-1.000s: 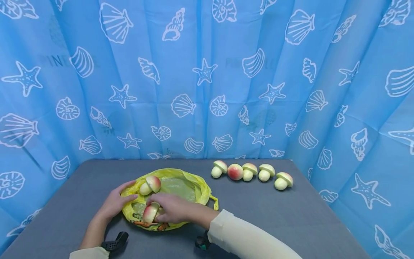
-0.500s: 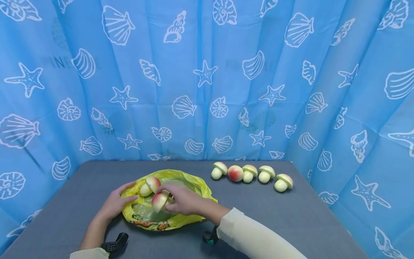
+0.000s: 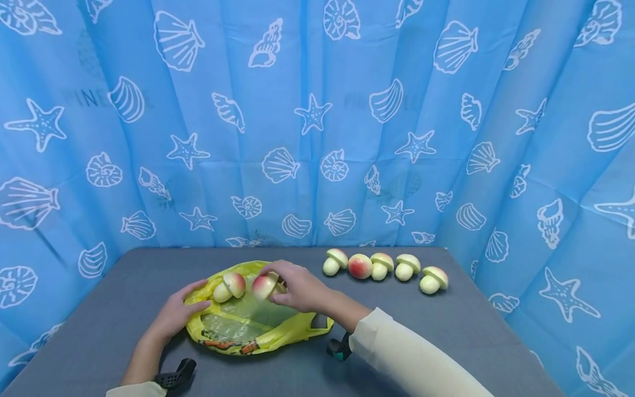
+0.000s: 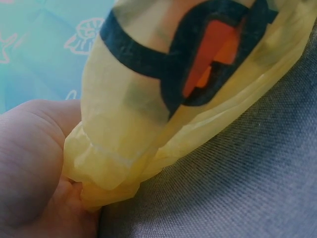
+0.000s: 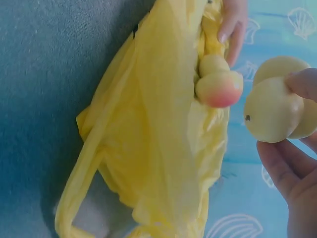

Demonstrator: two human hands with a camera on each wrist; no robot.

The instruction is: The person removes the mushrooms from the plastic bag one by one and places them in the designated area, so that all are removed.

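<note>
A yellow plastic bag [image 3: 238, 325] lies spread with its mouth up on the table. At its left rim my left hand [image 3: 177, 310] grips the edge, thumb over the inner side; in the left wrist view, yellow plastic [image 4: 114, 144] bunches against that hand. One toy mushroom [image 3: 230, 286] with a pink-tinged cap sits inside the bag, near the left fingers. Over the bag's far right part, my right hand [image 3: 302, 286] holds another toy mushroom [image 3: 264, 285] between thumb and fingers. The right wrist view shows this held mushroom's pale stem [image 5: 272, 109] facing the camera.
Several more toy mushrooms, among them a red-capped one [image 3: 360, 266] and the rightmost one [image 3: 434, 280], stand in a row at the back right of the grey table [image 3: 421, 342]. A blue shell-print curtain [image 3: 317, 138] hangs behind the table.
My right hand has lifted the mushroom from the bag's front part, up and to the right. The bag's right handle has spread out. My left hand stays at the rim.
</note>
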